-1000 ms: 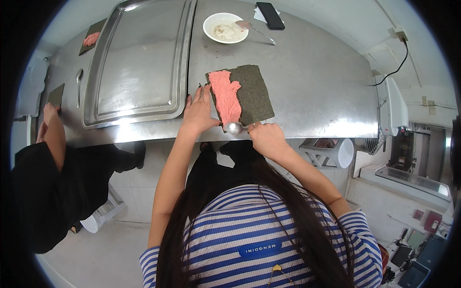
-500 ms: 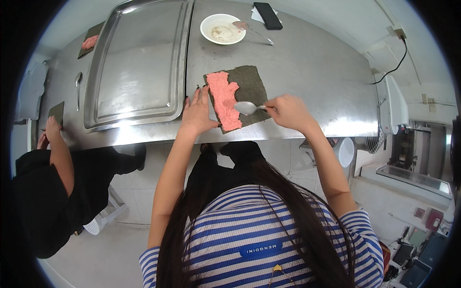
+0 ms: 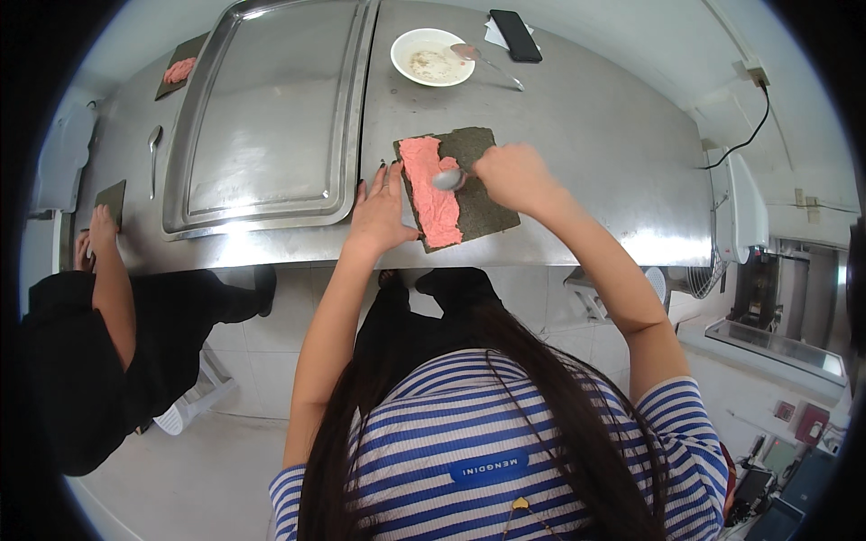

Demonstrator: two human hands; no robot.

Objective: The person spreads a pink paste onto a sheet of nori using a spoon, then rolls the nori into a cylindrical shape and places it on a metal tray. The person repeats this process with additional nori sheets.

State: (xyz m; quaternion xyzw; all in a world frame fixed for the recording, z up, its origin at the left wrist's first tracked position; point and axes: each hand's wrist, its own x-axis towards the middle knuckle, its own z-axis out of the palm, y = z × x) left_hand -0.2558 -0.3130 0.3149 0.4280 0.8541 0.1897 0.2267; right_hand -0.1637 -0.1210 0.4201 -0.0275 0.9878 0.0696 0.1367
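In front of me a dark green nori sheet (image 3: 483,203) lies slightly turned on the steel table. A strip of pink paste (image 3: 428,194) covers its left part, with a small lump sticking out toward the right near the top. My right hand (image 3: 519,178) grips the handle of a metal spoon (image 3: 446,180), whose bowl touches the paste by that lump. My left hand (image 3: 379,212) rests at the sheet's left edge, fingers spread, thumb by the near left corner.
A large steel tray (image 3: 347,180) lies left of the sheet. Behind it are a white bowl (image 3: 397,68) with a spoon across its rim and a black phone (image 3: 516,36). Farther left, another spoon (image 3: 153,162) and a co-worker's hand (image 3: 104,225) on a nori piece.
My right hand has moved the spoon away from me, from the paste's lower middle up to the lump. My left hand stays at the sheet's edge. The view has shifted slightly.
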